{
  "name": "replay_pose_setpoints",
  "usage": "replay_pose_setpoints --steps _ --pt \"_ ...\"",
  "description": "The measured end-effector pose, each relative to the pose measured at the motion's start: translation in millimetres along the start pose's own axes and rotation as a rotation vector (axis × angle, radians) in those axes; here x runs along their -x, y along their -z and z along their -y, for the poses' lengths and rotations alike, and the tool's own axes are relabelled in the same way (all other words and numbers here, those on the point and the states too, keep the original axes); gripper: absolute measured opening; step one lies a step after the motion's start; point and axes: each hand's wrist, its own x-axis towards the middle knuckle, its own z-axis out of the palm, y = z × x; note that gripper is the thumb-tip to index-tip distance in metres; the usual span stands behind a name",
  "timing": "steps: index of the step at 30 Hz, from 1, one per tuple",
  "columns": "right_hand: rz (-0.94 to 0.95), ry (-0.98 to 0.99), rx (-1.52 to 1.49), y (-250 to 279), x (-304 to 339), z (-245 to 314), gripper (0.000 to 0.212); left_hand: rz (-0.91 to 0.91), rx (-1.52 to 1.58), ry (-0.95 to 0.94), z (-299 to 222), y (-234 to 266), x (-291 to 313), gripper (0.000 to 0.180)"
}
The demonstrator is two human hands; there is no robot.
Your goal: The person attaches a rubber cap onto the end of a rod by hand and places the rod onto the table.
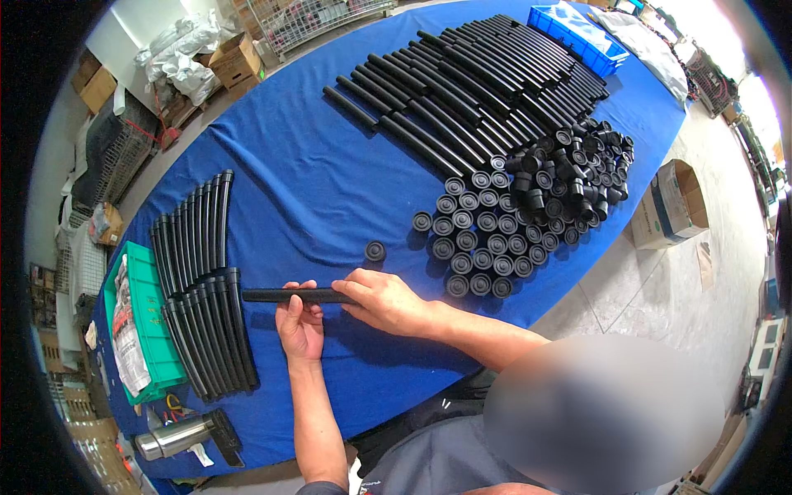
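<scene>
A black tube [266, 294] lies level across both hands, just above the blue cloth. My left hand [300, 326] holds it from below near its middle, thumb and fingers closed around it. The right end of the tube is inside my right hand [386, 301], whose fingers are wrapped over it; whether a cap sits on that end is hidden. One round black cap [375, 251] stands alone just beyond my right hand. To the left lie two rows of black tubes with wider ends, a nearer row [213, 334] and a farther row [195, 227].
Many round caps [487, 221] stand at the right beside a heap of loose caps [577, 165]. Behind them lie many black tubes [437, 95] and a blue bin [577, 37]. At left are a green crate [157, 330] and a steel flask [173, 437]. A carton [672, 206] stands off the table.
</scene>
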Motion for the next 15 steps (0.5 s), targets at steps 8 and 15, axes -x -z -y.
replay_pose_setpoints --steps 8,15 --pt "0.152 -0.256 -0.216 9 -4 1 0.038 0.108 0.079 0.031 -2 8 -1 0.025" --pt "-0.005 -0.055 -0.074 1 -1 -1 0.037 0.020 0.020 0.032 -1 -1 1 0.025"
